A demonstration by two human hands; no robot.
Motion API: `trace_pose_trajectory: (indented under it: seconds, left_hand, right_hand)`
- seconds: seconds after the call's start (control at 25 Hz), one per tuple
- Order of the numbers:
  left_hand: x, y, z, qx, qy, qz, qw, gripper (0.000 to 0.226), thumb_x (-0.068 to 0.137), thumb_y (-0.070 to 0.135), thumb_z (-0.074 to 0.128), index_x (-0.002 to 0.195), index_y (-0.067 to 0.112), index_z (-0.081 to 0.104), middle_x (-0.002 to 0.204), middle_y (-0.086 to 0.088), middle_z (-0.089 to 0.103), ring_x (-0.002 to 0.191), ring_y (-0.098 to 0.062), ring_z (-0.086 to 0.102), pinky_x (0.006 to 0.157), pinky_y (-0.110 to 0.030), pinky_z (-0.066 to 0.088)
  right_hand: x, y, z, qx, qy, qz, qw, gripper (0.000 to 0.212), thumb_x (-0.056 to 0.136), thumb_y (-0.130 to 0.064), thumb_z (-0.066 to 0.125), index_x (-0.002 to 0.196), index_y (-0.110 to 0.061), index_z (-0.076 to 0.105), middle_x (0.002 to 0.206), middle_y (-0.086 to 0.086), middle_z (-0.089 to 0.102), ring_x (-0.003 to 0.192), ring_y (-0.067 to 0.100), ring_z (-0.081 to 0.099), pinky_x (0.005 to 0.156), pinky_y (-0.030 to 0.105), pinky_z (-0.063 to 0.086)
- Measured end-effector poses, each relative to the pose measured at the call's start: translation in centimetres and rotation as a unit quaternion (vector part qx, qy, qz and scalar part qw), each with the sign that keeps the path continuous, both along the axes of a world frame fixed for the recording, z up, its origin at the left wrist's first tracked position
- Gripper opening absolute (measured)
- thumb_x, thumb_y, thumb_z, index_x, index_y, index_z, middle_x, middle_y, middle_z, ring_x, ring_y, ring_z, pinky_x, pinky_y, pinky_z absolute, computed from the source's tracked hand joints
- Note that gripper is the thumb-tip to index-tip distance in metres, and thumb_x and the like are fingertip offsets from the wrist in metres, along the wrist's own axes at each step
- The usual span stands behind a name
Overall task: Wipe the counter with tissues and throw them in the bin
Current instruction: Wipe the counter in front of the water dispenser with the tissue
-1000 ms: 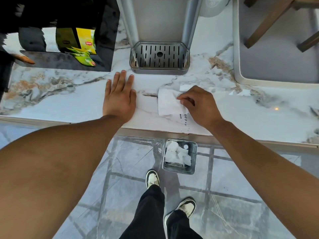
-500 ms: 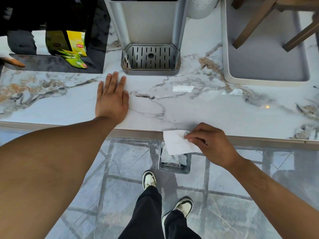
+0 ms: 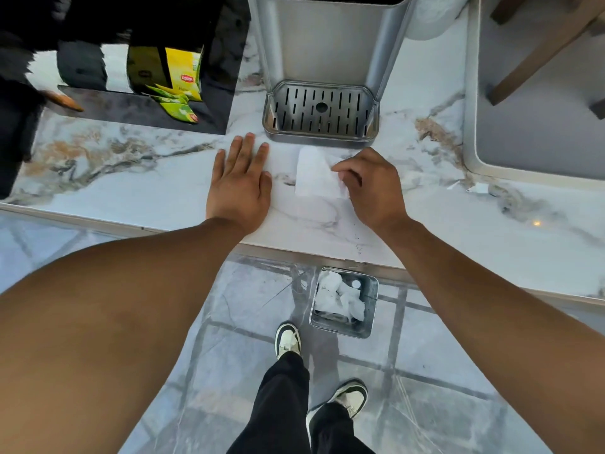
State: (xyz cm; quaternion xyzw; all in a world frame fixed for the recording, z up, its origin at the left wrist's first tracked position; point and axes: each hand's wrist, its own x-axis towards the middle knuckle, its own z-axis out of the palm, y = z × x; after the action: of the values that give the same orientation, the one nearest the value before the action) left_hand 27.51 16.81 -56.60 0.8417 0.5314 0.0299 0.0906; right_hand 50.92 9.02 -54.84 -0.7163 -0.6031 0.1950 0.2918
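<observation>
A white tissue (image 3: 314, 173) lies flat on the marble counter (image 3: 137, 188), just in front of the machine's drip tray. My right hand (image 3: 370, 188) pinches the tissue's right edge and presses it to the surface. Flat on the counter to the tissue's left rests my left hand (image 3: 240, 188), fingers spread, holding nothing. Below the counter's front edge, on the floor, stands a small square metal bin (image 3: 370, 293) with several crumpled white tissues inside. A few dark specks dot the counter near its front edge.
A steel machine (image 3: 327, 44) with a slotted drip tray (image 3: 320, 114) stands at the back. A black tray holds yellow-green tea packets (image 3: 180, 90) at back left. A grey tray (image 3: 471, 152) sits at right, with scraps of paper (image 3: 476, 188) nearby. My feet stand beside the bin.
My right hand has carried the tissue from the counter's front edge above the bin back up to the drip tray. My left hand has stayed flat in place.
</observation>
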Motion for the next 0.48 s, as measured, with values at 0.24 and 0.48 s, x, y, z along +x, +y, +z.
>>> trace_pose_trajectory:
  seconds: [0.24,0.48]
  left_hand:
    - [0.2,0.0,0.1,0.0,0.004,-0.005,1.0,0.058,0.101,0.036,0.02,0.156,0.019,0.023,0.167,-0.006,0.011,0.155,-0.023,0.004,0.126,-0.046,0.005]
    - [0.2,0.0,0.2,-0.004,0.001,-0.001,1.0,0.057,0.1,0.035,0.022,0.155,0.019,0.024,0.167,-0.006,0.012,0.155,-0.023,0.005,0.126,-0.047,0.005]
  right_hand:
    - [1.0,-5.4,0.3,-0.025,0.051,0.121,0.991,0.016,0.09,-0.004,0.069,0.099,-0.012,0.078,0.093,0.002,0.064,0.08,0.002,0.054,0.078,0.002,0.035]
    - [1.6,-13.9,1.7,-0.095,0.021,0.18,0.979,0.014,0.091,-0.006,0.069,0.098,-0.013,0.078,0.09,0.001,0.063,0.081,0.011,0.059,0.074,0.021,0.045]
